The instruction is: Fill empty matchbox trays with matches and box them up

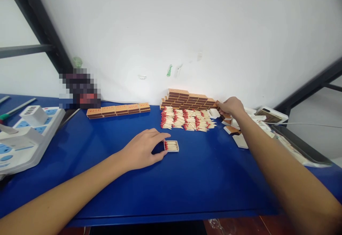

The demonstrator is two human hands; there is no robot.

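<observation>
A small white matchbox tray (171, 151) filled with red-tipped matches lies on the blue table. My left hand (145, 147) has thumb and index finger at the two long sides of the tray's left end, gripping it. My right hand (232, 106) reaches to the right end of a stack of matchboxes (184, 99) against the wall. Its fingers are pinched on a brown matchbox sleeve (219, 104), partly hidden by the hand. In front of the stack lie loose matches (187, 119) in several rough bundles. A white empty tray (214, 113) sits beside them.
A row of closed matchboxes (117, 110) stands at the back left. Loose trays and sleeves (242, 140) are piled at the right, near a phone-like object (272, 115) and a dark tray (300, 144). A white power strip (34, 156) occupies the left side.
</observation>
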